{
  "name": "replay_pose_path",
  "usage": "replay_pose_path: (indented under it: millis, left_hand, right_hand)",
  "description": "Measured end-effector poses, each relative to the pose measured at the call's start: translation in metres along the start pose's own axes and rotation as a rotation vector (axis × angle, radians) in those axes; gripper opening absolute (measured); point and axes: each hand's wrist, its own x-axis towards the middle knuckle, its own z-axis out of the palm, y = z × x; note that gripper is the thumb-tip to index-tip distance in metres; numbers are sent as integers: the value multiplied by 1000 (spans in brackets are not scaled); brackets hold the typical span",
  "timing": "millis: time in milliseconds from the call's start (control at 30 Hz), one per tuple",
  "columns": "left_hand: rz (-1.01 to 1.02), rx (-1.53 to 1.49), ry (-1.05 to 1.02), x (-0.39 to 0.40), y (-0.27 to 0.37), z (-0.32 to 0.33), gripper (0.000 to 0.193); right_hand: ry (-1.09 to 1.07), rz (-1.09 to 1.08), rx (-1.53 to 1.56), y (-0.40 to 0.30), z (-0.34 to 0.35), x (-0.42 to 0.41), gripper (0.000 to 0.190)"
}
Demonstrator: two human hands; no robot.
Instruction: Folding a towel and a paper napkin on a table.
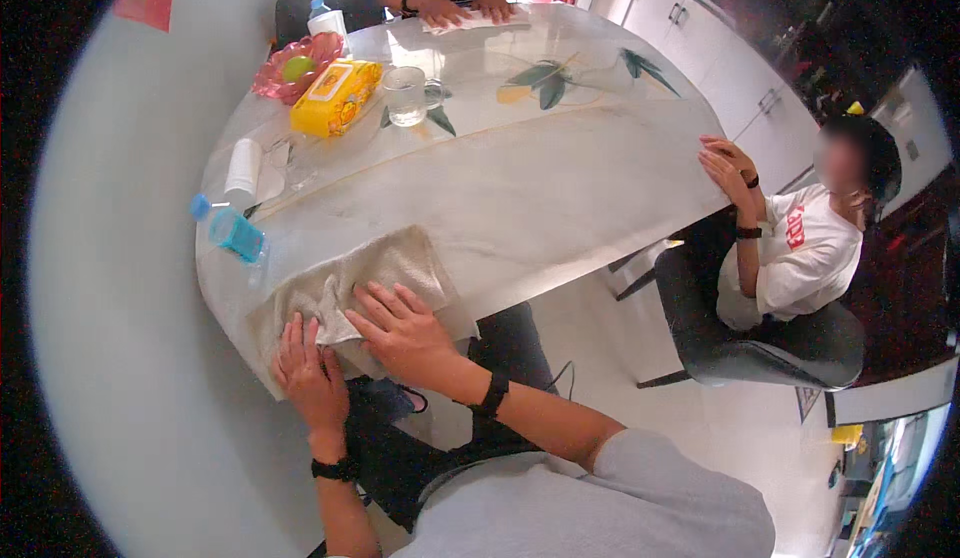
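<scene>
A beige cloth [409, 258] lies spread and wrinkled over the near edge of a marble-patterned table [570, 175]. My left hand [311, 370] rests on its left part, fingers pointing away from me. On the cloth's middle lies my right hand [401, 333], palm down with the fingers apart. Between the hands the cloth is bunched into folds. Neither hand is closed around it. Beyond the cloth, to the left, is a clear bottle of blue liquid [237, 235] with a blue cap.
A white roll [244, 169], a yellow wipes pack [336, 98], a glass mug [406, 97] and a pink bowl [270, 74] with a green fruit stand at the left. One person's hands [469, 14] touch a cloth at the far edge. Another person [795, 250] sits at the right, hands at the table edge.
</scene>
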Motion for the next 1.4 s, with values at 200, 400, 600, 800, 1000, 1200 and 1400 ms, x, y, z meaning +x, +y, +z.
replay_pose_path:
  millis: [200,400,600,800,1000,1200,1400]
  left_hand:
    - [57,-11,-37,20,46,17,41]
    - [228,-72,-28,37,121,38,40]
    - [331,-373,44,34,121,32,32]
    - [350,-578,122,8,101,4,23]
    - [334,-603,121,-5,86,-8,21]
    - [369,-659,101,-1,81,-2,19]
    - [356,-658,86,-4,75,3,18]
  right_hand:
    - [26,69,32,43,-28,-11,43]
    - [116,247,34,74,-54,-27,43]
    - [54,234,-65,65,-55,-45,49]
    - [22,332,-279,129,-93,-58,54]
    - [106,605,-427,210,-132,-78,48]
    - [53,742,-607,248,-157,-89,52]
    - [99,652,-612,239,-136,-87,52]
